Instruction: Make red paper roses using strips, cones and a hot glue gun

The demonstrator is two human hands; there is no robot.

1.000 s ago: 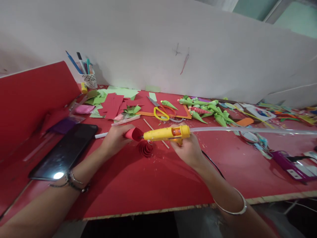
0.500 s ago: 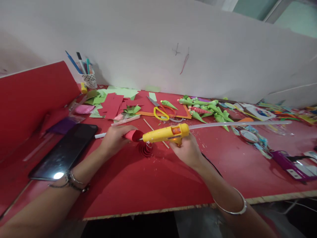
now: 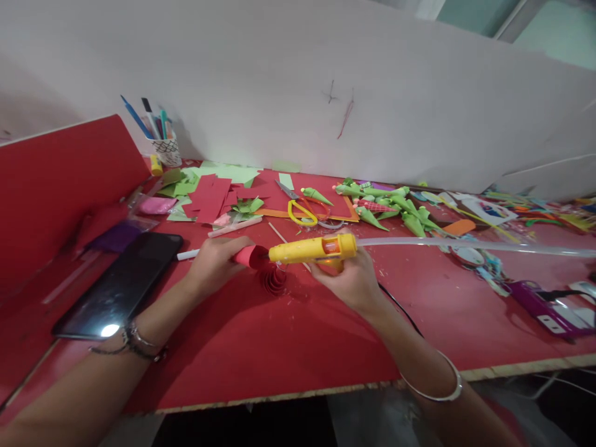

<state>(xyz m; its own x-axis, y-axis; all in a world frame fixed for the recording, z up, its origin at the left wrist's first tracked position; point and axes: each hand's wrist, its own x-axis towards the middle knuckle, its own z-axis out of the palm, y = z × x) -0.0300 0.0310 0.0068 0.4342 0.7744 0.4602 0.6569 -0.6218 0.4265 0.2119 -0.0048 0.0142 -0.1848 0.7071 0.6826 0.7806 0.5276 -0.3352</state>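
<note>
My left hand [image 3: 215, 264] is closed on a rolled piece of red paper [image 3: 252, 255], its open end turned right. Around the grip of a yellow hot glue gun [image 3: 305, 250] my right hand [image 3: 356, 282] is wrapped. The gun's nozzle reaches the mouth of the red paper roll; whether it touches the paper I cannot tell. A long translucent glue stick [image 3: 433, 243] sticks out of the back of the gun to the right. Just below the nozzle, a coiled red paper spiral [image 3: 274, 281] sits on the red tabletop [image 3: 279, 354].
A black phone [image 3: 121, 282] lies left of my left arm. Behind my hands are scissors [image 3: 302, 213], red paper scraps [image 3: 210, 197] and several green paper cones [image 3: 391, 202]. A pen cup [image 3: 166, 151] stands at the wall. A purple power strip [image 3: 542, 310] lies at right.
The glue gun has turned slightly, and its glue stick now slopes down and reaches the right edge of the view. My left hand holds the paper roll almost unmoved.
</note>
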